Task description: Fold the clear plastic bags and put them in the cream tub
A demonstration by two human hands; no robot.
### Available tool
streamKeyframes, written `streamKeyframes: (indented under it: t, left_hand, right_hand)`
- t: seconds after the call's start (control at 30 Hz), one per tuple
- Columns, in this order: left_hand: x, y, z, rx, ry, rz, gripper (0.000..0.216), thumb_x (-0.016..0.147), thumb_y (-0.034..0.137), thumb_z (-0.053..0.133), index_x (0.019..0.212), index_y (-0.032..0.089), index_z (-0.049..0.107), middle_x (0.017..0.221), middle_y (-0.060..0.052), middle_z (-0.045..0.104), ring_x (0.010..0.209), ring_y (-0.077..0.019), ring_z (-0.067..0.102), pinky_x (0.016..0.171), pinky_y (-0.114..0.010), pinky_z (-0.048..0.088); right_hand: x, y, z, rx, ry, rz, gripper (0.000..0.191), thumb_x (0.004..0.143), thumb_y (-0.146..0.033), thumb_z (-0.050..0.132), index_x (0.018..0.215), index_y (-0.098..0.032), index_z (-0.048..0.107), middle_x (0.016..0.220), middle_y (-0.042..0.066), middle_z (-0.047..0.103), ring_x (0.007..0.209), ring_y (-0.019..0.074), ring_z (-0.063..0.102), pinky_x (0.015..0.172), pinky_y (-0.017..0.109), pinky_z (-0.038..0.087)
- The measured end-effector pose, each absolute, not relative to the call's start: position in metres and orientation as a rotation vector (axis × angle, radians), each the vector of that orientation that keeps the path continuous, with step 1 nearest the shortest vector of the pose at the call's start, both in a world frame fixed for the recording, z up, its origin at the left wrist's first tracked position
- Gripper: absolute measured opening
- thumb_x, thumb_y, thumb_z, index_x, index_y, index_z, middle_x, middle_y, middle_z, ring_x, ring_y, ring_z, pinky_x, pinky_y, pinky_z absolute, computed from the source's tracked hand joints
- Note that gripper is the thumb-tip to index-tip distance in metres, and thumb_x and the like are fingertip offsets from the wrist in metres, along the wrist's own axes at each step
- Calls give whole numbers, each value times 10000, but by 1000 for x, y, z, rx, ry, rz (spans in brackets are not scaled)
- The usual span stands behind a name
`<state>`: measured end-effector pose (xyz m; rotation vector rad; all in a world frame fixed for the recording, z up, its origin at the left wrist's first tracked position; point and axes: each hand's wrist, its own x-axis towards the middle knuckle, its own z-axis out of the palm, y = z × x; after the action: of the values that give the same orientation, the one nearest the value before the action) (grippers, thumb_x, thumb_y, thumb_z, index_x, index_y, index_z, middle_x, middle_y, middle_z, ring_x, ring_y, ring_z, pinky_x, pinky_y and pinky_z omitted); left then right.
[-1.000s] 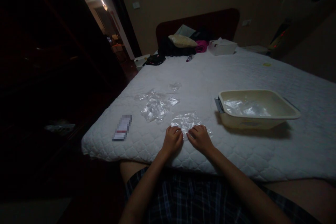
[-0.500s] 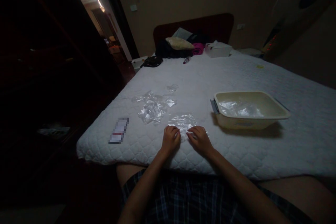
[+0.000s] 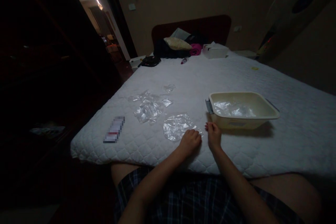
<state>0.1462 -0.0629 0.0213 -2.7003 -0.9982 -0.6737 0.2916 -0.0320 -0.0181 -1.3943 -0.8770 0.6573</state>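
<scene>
Plastic film (image 3: 174,127) left of basin (image 3: 233,123); left hand (image 3: 191,140) curled at film's edge, right hand (image 3: 214,135) pinched beside basin, holds unclear; other film (image 3: 231,109) inside, crumpled pile (image 3: 148,110) outside.

Flat object (image 3: 114,129), near left corner of bed (image 3: 262,157): pixelated, unreadable to us.
Left hand (image 3: 190,141): fingertips hidden from us.
Right hand (image 3: 214,136): pinch too small to judge.
Bed, right side: cut off.
</scene>
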Motion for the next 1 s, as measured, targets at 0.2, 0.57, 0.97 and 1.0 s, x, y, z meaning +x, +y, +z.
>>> streamKeyframes:
  t: [0.2, 0.57, 0.97, 1.0]
  left_hand:
    - [171, -61, 17, -2667, -1111, -516, 80, 795, 147, 494, 764, 140, 567, 758, -84, 559, 761, -226, 515, 649, -359, 423]
    - [160, -59, 37, -2708, -1380, -647, 120, 801, 177, 490, 746, 157, 595, 769, -69, 588, 762, -184, 529, 694, -313, 408]
    - [116, -46, 45, -2242, -2264, -1486, 180, 787, 244, 497, 802, 153, 653, 785, -45, 648, 711, -146, 573, 683, -260, 419]
    - [114, -45, 45, -2216, -2296, -1494, 185, 785, 249, 497, 809, 154, 654, 796, -46, 650, 717, -147, 574, 688, -261, 418]
  right_hand:
    - [294, -30, -19, -1379, -833, 699, 339, 731, -459, 491, 807, -150, 609, 739, 62, 632, 648, 162, 585, 627, 297, 462]
    - [289, -34, -20, -1434, -1009, 599, 348, 749, -466, 465, 815, -160, 615, 757, 61, 639, 710, 187, 584, 657, 300, 447]
    - [273, -47, -2, -1385, -1553, 223, 230, 836, -279, 409, 808, -158, 602, 783, 74, 616, 739, 179, 561, 705, 310, 441]
    - [271, -49, 0, -1356, -1650, 176, 223, 841, -264, 408, 833, -156, 602, 801, 80, 620, 764, 185, 563, 727, 320, 440]
